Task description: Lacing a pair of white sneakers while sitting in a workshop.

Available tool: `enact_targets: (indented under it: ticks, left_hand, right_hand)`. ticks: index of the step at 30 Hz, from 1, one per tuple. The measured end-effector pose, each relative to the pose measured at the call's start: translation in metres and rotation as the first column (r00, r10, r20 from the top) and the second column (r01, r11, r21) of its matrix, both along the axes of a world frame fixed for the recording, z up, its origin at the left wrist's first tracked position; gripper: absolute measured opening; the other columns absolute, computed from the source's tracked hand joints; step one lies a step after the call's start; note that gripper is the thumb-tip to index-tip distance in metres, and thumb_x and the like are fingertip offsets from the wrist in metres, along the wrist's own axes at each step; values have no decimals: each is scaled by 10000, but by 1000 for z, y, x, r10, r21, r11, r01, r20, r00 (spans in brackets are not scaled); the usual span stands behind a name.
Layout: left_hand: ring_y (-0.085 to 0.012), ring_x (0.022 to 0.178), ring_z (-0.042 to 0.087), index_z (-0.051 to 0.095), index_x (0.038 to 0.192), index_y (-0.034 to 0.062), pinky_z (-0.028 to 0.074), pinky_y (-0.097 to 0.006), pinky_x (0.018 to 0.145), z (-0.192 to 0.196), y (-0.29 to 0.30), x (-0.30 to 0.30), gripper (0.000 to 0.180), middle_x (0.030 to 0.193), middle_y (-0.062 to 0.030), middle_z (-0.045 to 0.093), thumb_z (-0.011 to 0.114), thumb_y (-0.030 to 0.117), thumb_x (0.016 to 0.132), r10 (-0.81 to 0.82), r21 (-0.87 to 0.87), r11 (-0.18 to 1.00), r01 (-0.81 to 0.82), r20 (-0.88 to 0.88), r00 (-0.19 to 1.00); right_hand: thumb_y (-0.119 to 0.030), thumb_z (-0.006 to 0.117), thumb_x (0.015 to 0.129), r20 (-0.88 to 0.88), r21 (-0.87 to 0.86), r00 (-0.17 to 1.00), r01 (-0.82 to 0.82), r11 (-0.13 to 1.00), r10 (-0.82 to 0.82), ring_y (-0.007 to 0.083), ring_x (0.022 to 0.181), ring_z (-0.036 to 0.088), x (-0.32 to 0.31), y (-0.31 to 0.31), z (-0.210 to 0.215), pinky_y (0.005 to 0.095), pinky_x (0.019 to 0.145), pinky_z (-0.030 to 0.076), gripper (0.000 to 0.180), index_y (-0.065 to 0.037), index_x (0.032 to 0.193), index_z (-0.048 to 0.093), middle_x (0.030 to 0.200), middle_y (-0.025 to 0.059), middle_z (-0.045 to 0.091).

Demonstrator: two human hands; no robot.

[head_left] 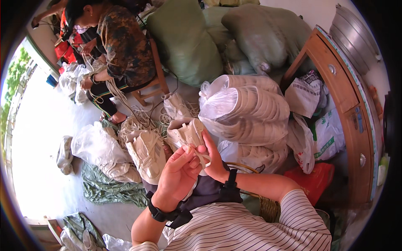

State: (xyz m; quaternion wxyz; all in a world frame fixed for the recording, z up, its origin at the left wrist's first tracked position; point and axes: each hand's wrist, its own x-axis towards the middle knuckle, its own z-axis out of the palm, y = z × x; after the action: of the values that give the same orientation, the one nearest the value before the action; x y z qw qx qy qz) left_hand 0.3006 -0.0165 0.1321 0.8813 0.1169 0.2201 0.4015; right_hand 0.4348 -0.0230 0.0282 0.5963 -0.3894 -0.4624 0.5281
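A cream sneaker (181, 130) stands toe toward me over my lap. My left hand (179, 170) is closed, thumb and forefinger pinched on its pale shoelace (205, 159) at the front of the shoe. On the other side, my right hand (215, 158) grips the sneaker's right side, its thumb close to the lace and my left fingertips. A loop of lace hangs below the fingers. Just left of my left hand rests a second cream sneaker (145, 152), with lacing across its front. The fingers hide part of the held shoe's front.
Clear bags of stacked cream shoe parts (255, 111) lie ahead right, beside a wooden desk (335, 75). Loose laces (136, 124) pile beyond the sneakers. At left are a white plastic bag (98, 144) and green sheeting (111, 186). A seated person (127, 46) handles laces; green sacks (184, 37) stand behind.
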Motion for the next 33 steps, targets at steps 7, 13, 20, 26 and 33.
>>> enact_targets:
  ticks: [7, 13, 20, 26, 33]
  left_hand:
    - [-52, 725, 462, 537, 983, 77, 442, -205, 696, -8, 3, -9, 19, 1056, -60, 621, 527, 92, 977, -25, 23, 999, 24, 58, 998]
    - [-50, 730, 493, 537, 988, 74, 452, -205, 693, -20, 5, -13, 23, 1026, -52, 621, 520, 71, 974, 11, -11, 1000, -11, 47, 999]
    - [-50, 733, 516, 557, 947, 85, 457, -201, 697, -33, 9, -10, 39, 913, 9, 610, 531, 85, 976, 28, -7, 1000, -28, -23, 999]
    - [-52, 731, 534, 576, 956, 84, 466, -202, 703, -35, 8, -2, 51, 848, 35, 598, 542, 114, 979, 61, 6, 998, -61, -62, 996]
    - [-29, 678, 430, 588, 987, 68, 404, -183, 647, -26, 9, 5, 79, 810, 65, 528, 543, 131, 969, 119, -35, 992, -122, -92, 989]
  right_hand:
    - [28, 389, 895, 154, -90, 975, 173, 981, -157, 256, 1387, 346, 5, -1, -39, 354, 1155, 244, 521, 51, 1414, 351, 1473, 179, 381]
    - [-31, 417, 933, 201, 23, 896, 399, 917, -395, 207, 1192, 517, 5, 4, 18, 314, 1053, 361, 373, 21, 1287, 521, 1263, 149, 560]
    - [-234, 505, 1012, 50, -121, 999, -10, 993, 16, 61, 858, 555, 17, -9, 74, 222, 751, 452, 318, 4, 1191, 616, 949, 43, 643]
    - [-136, 540, 989, 101, -131, 993, -45, 990, 59, 62, 909, 560, 18, -8, 72, 193, 785, 445, 287, 26, 1217, 607, 996, 30, 634]
    - [-51, 483, 990, 139, 1, 989, -47, 999, 46, 51, 944, 519, 15, -7, 68, 186, 814, 407, 293, 30, 1254, 582, 1073, 35, 571]
